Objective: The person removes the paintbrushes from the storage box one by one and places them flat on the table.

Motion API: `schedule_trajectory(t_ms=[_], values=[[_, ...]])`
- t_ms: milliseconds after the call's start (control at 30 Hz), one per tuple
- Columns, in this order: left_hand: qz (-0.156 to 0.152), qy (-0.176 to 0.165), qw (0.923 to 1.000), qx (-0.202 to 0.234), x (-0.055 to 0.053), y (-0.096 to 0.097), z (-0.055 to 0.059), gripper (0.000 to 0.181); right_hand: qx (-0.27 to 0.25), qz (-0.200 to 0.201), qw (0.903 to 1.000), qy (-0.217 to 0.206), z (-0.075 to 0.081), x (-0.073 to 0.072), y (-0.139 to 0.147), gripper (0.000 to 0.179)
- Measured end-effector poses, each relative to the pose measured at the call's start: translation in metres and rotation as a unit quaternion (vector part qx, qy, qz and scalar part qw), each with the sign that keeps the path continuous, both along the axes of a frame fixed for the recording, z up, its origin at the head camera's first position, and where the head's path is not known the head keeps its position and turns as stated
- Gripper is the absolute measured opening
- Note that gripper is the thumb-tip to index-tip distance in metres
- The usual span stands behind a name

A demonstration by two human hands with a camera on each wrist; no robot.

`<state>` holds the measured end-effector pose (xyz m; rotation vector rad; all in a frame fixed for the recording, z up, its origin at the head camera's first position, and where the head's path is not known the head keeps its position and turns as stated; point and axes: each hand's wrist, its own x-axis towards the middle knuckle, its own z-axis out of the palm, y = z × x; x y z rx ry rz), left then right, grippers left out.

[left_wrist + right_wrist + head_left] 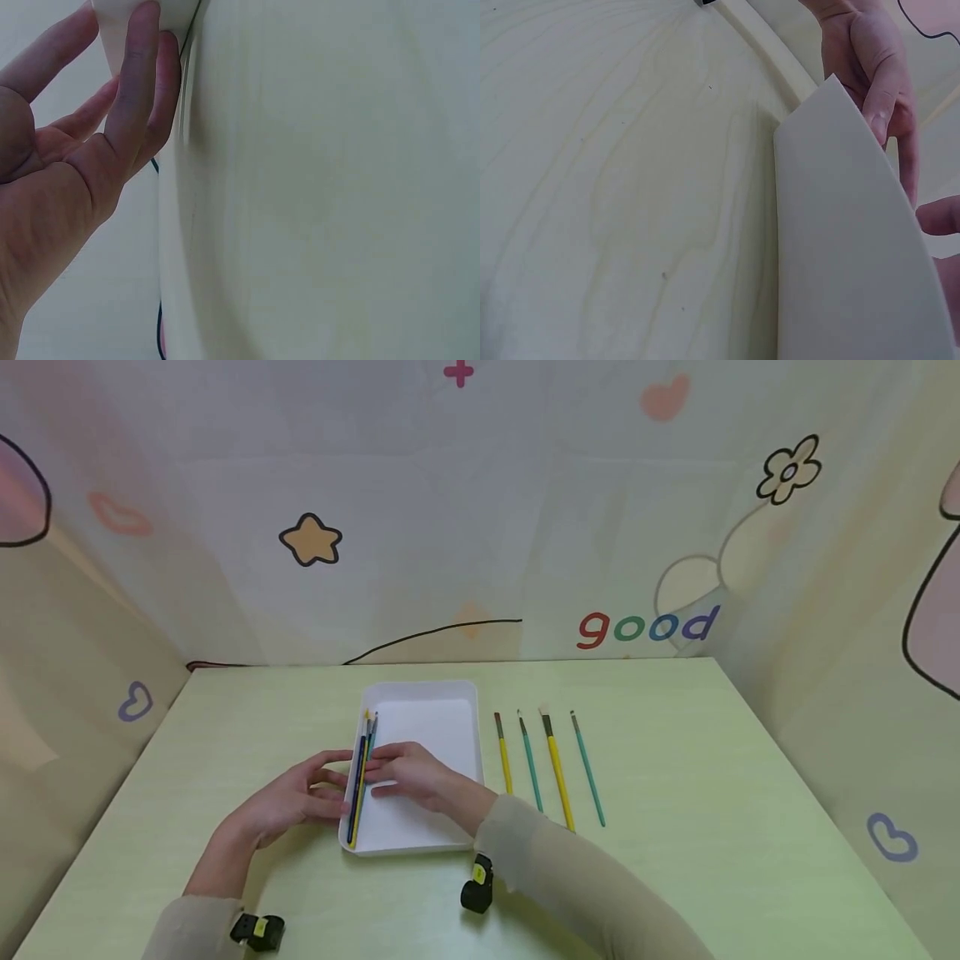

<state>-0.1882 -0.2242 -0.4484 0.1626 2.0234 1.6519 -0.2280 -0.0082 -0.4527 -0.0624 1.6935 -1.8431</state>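
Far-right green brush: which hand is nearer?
Right. The right hand is over the white tray, left of that green brush; the left hand is farther, at the tray's left edge.

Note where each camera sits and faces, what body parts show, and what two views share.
Head: on the head, facing forward and down at white tray; left hand, right hand, sleeves show.
Left wrist: worn there, facing left hand and tray; only that hand shows.
Right wrist: worn there, facing the tray's outer wall; left hand beyond, likely right-hand fingers at side.
Both wrist views share tray and left hand.
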Motion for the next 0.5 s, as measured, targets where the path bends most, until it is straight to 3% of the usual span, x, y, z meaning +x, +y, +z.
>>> schedule_trajectory(t_ms=[233,500], values=[[0.002,0.002,1.0,-0.004,0.0,-0.001,0.002,0.085,0.035,0.015,0.9988,0.032,-0.002,0.0,-0.006,0.042],[0.003,-0.001,1.0,0.001,0.001,-0.001,0.001,0.084,0.082,0.002,0.9944,0.067,0.0,0.005,-0.012,0.04]])
